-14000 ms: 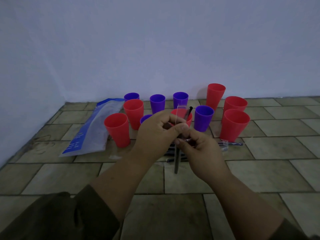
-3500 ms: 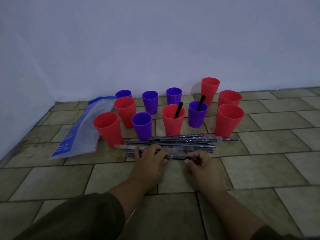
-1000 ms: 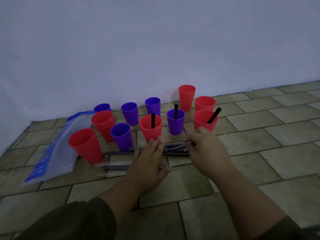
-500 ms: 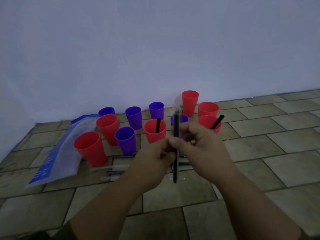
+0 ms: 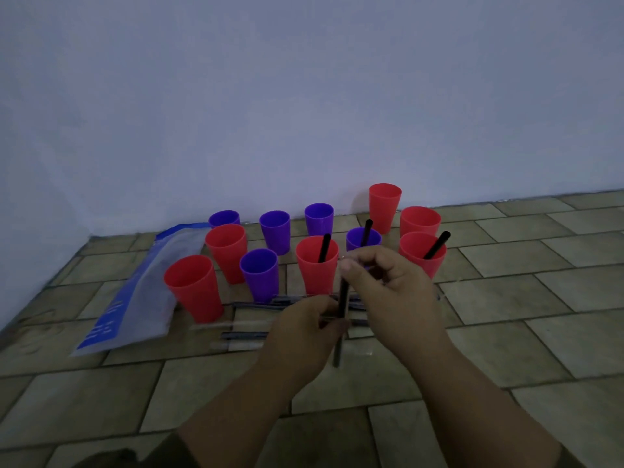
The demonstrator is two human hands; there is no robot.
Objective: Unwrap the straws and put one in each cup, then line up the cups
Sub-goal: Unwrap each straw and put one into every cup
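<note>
Several red and purple cups stand on the tiled floor near the wall. Black straws stick out of a red cup [image 5: 317, 265], a purple cup [image 5: 362, 238] and a red cup [image 5: 422, 253] on the right. Both hands hold one black straw [image 5: 341, 319] upright in front of the cups. My right hand [image 5: 388, 292] pinches its top; my left hand [image 5: 304, 332] grips it lower down, where a clear wrapper still covers the bottom end. Wrapped straws [image 5: 256, 305] lie on the floor behind my hands, partly hidden.
A flat blue and clear plastic bag [image 5: 135, 298] lies at the left beside a red cup [image 5: 194, 287]. The wall runs close behind the cups and along the left. Bare tiles extend to the right and in front.
The upright straw sits lower in my hands than half a second ago, and my left hand has slid down along it. One second ago both hands were down at the pile.
</note>
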